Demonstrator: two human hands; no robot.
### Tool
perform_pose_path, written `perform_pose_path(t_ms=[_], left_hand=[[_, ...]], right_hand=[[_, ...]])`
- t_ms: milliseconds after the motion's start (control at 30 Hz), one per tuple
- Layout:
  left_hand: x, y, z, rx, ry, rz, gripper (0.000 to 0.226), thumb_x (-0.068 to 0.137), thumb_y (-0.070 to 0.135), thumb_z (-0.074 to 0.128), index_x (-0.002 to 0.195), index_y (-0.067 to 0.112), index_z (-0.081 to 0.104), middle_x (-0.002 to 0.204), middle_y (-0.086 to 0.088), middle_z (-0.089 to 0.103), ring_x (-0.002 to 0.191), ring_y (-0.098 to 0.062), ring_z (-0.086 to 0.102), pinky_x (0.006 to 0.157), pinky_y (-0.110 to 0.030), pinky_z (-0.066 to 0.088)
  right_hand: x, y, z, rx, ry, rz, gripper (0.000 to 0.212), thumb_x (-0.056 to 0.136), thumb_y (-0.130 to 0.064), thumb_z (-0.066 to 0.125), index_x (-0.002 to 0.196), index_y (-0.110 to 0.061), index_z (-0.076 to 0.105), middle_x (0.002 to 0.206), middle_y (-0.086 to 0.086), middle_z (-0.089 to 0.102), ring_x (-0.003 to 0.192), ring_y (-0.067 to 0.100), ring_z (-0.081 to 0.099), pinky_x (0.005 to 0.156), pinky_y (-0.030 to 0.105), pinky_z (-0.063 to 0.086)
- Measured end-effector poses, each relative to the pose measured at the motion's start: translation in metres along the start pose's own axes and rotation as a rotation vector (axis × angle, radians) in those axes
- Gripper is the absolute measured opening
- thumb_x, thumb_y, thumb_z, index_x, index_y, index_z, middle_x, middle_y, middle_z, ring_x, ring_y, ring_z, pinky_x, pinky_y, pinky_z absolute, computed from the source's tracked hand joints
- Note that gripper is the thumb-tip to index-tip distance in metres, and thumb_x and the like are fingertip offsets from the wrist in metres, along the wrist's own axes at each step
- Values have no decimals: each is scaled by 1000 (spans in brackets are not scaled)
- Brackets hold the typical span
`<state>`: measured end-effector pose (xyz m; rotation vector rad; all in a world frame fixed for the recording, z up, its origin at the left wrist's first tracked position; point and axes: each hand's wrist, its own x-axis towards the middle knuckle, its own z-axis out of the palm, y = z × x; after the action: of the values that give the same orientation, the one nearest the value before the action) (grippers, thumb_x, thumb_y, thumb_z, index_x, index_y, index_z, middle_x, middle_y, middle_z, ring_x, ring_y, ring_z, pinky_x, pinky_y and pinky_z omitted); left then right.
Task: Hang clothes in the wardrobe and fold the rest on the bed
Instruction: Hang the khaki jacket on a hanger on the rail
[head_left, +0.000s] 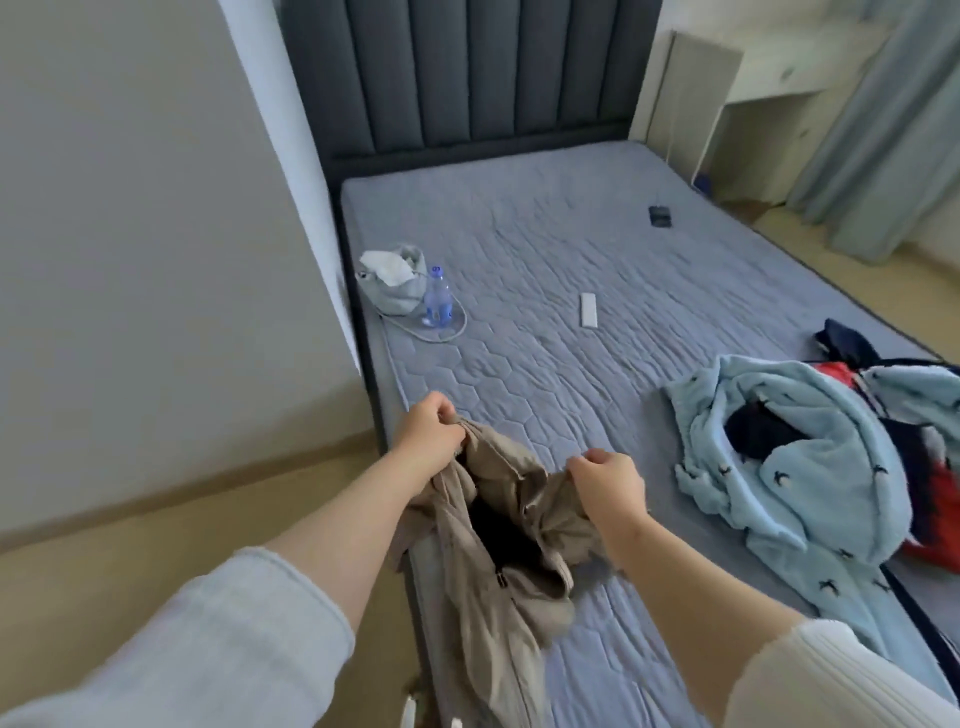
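Just at the near left edge of the bed (545, 249), both hands pinch the top edge of a beige jacket (498, 582): the left hand (428, 434) has its fingers curled round a fold of the cloth, and the right hand (605, 480) grips another fold a little to the right, knuckles up. Between them the jacket gapes open on a dark inside, and its zipped body hangs down over the side of the mattress towards the floor. To the right, well apart, a light-blue fleece garment (810, 467) printed with small dark birds lies heaped on the quilted cover, touching a red and navy garment (940, 499) at the bed's right edge. Farther up lie a white remote (588, 310), a clear water bottle (437, 299) with a blue cap, its label too small to read, just beside a grey pouch (395, 286), and a small dark object (660, 215) near the padded headboard (467, 73).
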<state>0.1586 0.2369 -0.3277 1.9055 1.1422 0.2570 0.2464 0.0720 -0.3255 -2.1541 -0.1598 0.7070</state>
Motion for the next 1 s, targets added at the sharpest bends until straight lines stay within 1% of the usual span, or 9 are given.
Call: perform_pose_path(t_ms=[133,333,433,533,667,733,833,900,1000], left_hand=[[-46,23,-64,30,195,50,30,80,2,48,64,19,30,61,2,37,58,-19,36,51,-26,27],[-96,33,-209,56,565,61,27,83,8,49,66,20,32,65,3,42,65,-22,41,55,-30,29],[-124,30,-276,52,717,42,23,85,11,48,70,22,34,69,3,44,68,-22,44,56,-29,30],[-154,17,-339,59,831,21,7,89,16,44,91,22,41,71,2,48,62,-22,47,52,-29,31],[-202,-13,-426,91,936,37,34,93,16,35,121,27,52,102,-4,64,73,-24,57,67,-27,40],[-228,-32,-470,100,998,10,32,94,12,33,111,18,59,110,-9,63,84,-27,56,69,-26,38],[-270,-63,-533,73,1120,-77,26,94,12,29,76,10,48,85,-13,57,69,-22,47,54,-28,33],[-300,-85,-571,45,1197,-107,29,91,13,30,63,13,33,65,-4,42,57,-16,33,46,-27,22],[-344,-123,-623,-26,1302,-134,34,87,13,37,55,15,26,53,1,29,49,-17,23,41,-25,16]], right_hand=[[-42,-69,-16,77,-46,-179,25,82,-10,52,92,11,60,68,9,48,61,20,42,52,24,32],[-116,-179,12,37,-129,-556,16,80,-11,52,72,-1,62,57,2,49,60,17,45,54,23,34],[-164,-217,60,-112,-256,-758,9,80,-13,54,77,-16,62,60,-9,50,60,11,48,48,18,32],[-208,-243,110,-175,-399,-870,11,79,-21,59,90,-22,59,67,-11,53,59,3,49,45,15,32],[-269,-275,179,-269,-524,-958,39,77,-27,62,114,-20,51,74,-7,53,61,5,51,44,18,34],[-304,-287,217,-359,-608,-1011,52,77,-27,62,125,-21,45,81,-3,55,63,9,54,46,18,38],[-356,-295,278,-632,-694,-1165,65,74,-30,64,135,-24,40,107,7,60,94,24,60,77,30,51],[-391,-292,319,-943,-714,-1243,65,71,-40,68,130,-22,47,121,7,58,112,28,54,95,38,46],[-443,-286,373,-1236,-750,-1289,49,74,-36,64,117,-13,57,113,7,60,110,29,55,95,37,45]])
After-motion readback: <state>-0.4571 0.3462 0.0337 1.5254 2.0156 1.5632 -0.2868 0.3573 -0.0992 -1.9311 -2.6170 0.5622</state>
